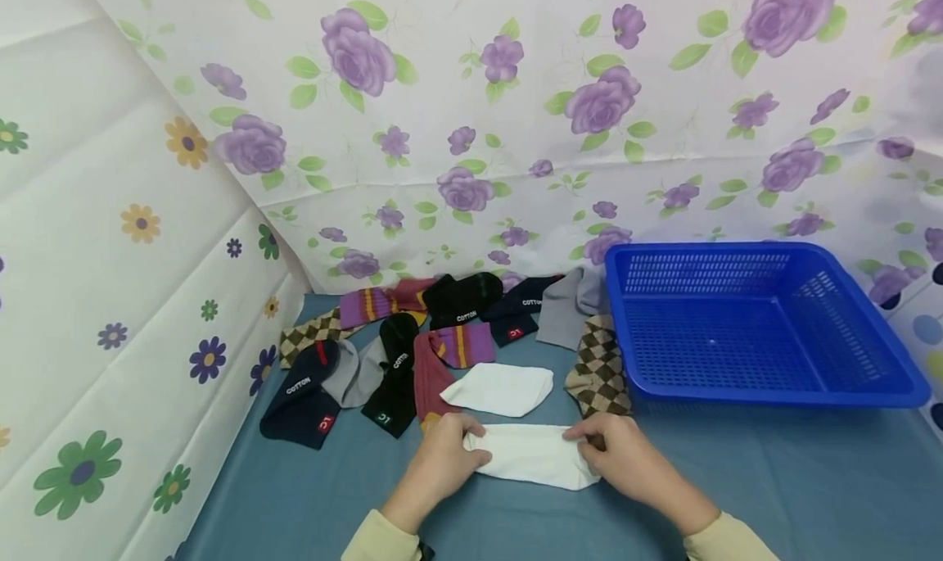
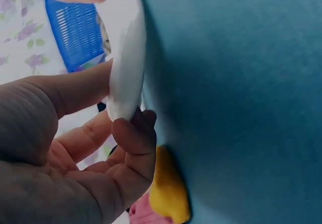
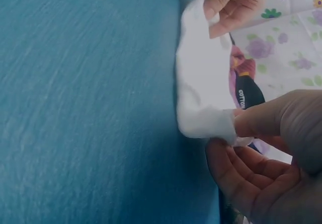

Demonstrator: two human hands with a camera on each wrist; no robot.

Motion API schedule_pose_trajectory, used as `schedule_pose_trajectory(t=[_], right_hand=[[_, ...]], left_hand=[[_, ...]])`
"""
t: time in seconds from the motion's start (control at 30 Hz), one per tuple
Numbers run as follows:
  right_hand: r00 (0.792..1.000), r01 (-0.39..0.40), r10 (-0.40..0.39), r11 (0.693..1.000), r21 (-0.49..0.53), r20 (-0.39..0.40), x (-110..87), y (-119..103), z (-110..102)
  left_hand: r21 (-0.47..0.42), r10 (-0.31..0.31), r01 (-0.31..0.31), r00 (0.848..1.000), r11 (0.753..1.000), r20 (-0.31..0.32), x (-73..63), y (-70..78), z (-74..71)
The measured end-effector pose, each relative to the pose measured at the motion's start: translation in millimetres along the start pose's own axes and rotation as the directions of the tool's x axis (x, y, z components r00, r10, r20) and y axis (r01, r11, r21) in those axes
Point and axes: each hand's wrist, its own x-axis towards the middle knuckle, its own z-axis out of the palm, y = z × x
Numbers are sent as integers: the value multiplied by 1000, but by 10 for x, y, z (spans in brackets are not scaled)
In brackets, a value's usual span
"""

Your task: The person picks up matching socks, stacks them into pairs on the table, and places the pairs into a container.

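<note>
One white sock (image 1: 530,454) held out lengthwise over the blue cloth (image 1: 526,530)
Left hand (image 1: 445,456) and right hand (image 1: 622,454) each pinch an end; another white sock (image 1: 503,389) lies flat just beyond; from where I stand, the work looks barely begun, other socks (image 1: 398,368) lying loose left of the blue basket (image 1: 766,395)

"COTTON" on navy sock (image 1: 295,405), black sock (image 1: 462,295); patch (image 1: 325,423) lettering unclear.
</note>
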Motion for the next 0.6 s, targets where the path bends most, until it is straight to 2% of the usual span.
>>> schedule_pose_trajectory(t=[0.17, 0.27, 0.37, 0.43, 0.5, 0.53, 0.6], right_hand=[[998, 41, -46, 993, -106, -46, 13, 46, 21], [997, 33, -43, 989, -146, -61, 0, 60, 3], [995, 37, -51, 987, -157, -89, -42, 29, -36], [986, 83, -110, 975, -206, -126, -80, -11, -52], [963, 168, -222, 938, -302, -152, -124, -47, -39], [945, 222, -291, 907, -359, -151, -152, -59, -19], [899, 324, -422, 822, -468, -119, -207, -66, 40]], left_hand=[[55, 13, -11, 999, 998, -31, 5, 5, 79], [101, 23, -18, 999, 995, -44, -2, 35, 81], [161, 66, -49, 993, 986, -102, -22, 67, 51], [205, 116, -84, 982, 975, -150, -43, 92, 24], [241, 173, -130, 971, 962, -166, -58, 113, 11], [260, 202, -157, 967, 953, -157, -66, 125, 7], [287, 247, -207, 962, 935, -112, -76, 141, 17]])
